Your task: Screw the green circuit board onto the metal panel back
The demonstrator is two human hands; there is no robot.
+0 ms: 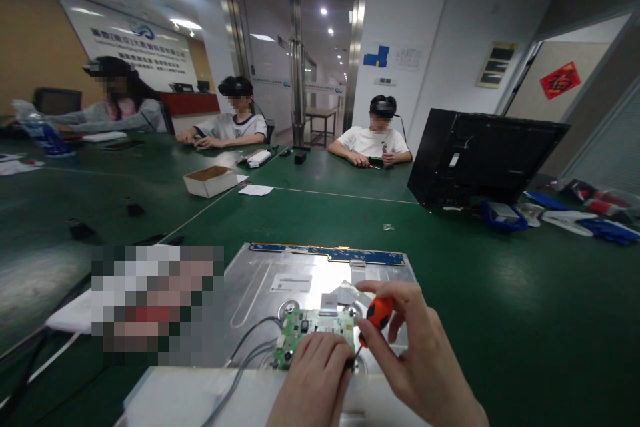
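Note:
A green circuit board [315,321] lies on the back of a silver metal panel [255,280]. My left hand [320,367] is over the board's lower right part, fingers together and bent, with the fingertips by its right edge. What they pinch, if anything, is hidden. My right hand [425,347] grips the handle of an orange and black screwdriver [379,312] between thumb and fingers. The tool leans, and its thin shaft runs down to the board's right edge beside my left fingertips. Grey cables [250,355] run from the board's left side. A blue circuit strip [300,251] borders the panel's far edge.
On the green table [325,213] stand a small open box [210,181] and, at right, a large black monitor [485,157]. Plastic bags [595,220] lie beyond it. A bottle [45,133] is far left. Several people sit across the table. Part of the left foreground is pixelated.

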